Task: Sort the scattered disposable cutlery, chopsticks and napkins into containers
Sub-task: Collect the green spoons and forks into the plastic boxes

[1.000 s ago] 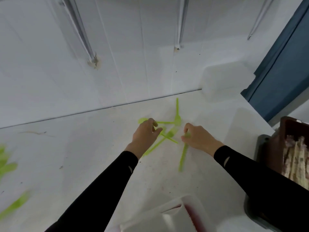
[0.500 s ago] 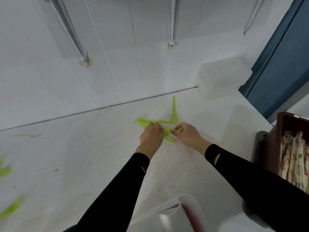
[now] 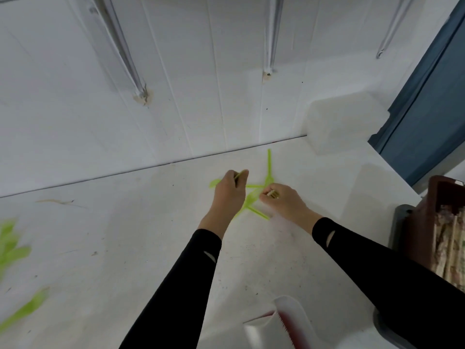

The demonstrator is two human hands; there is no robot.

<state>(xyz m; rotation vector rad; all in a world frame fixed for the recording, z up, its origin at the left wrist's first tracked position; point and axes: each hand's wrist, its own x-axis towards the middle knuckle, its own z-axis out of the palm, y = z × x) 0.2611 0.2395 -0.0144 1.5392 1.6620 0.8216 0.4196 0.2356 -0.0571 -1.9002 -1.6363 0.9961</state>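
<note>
Several lime-green plastic cutlery pieces [image 3: 268,170] lie crossed on the white table near the back wall. My left hand [image 3: 230,191] rests over the left side of the pile, fingers pinched on a green handle that pokes out by the thumb. My right hand [image 3: 285,201] is just right of the pile, fingers closed around green cutlery whose ends show at the fingertips. More green cutlery [image 3: 15,253] lies blurred at the far left edge.
A brown box [image 3: 427,222] holding wrapped chopsticks stands at the right. A white container [image 3: 286,321] with a red inside is at the bottom near me. A translucent white tub [image 3: 344,122] sits at the back right against the wall.
Both hands have moved forward and closer together over the pile. The green piece that hung below my right hand is now gathered up in it.
</note>
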